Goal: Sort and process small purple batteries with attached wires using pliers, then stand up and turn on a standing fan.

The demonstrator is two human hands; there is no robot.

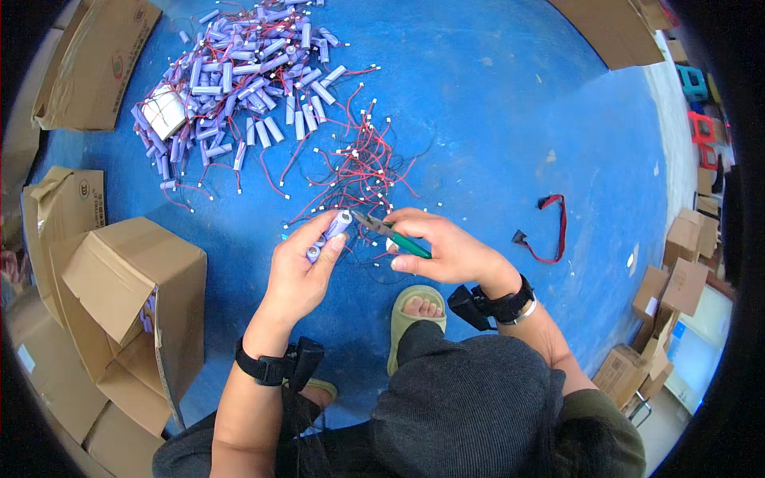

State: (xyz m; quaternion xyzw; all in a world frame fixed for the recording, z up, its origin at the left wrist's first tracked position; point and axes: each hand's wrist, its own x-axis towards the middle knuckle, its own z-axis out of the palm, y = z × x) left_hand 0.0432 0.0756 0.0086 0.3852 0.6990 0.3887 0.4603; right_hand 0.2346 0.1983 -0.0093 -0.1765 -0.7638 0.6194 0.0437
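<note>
My left hand (pixel 299 267) grips a purple cylindrical battery pack (pixel 338 224), its rounded ends turned up toward me. In my right hand (pixel 454 247) are green-handled cutting pliers (pixel 410 244), their metal jaws close beside the battery pack's upper end. Whether the jaws touch it I cannot tell. Just beyond both hands lies a tangle of loose red and black wires (pixel 370 163) with small white connectors. Farther off to the left, many purple batteries (pixel 275 62) with leads are heaped on the blue floor, and a white square block (pixel 164 112) rests on the heap.
An open cardboard box (pixel 171 263) stands at my left, with another carton (pixel 96 68) behind it. A red and black cable (pixel 563 227) lies on the floor to the right. Cartons (pixel 685 285) and coloured stools (pixel 692 82) line the right side. My sandalled foot (pixel 421 305) is below my hands.
</note>
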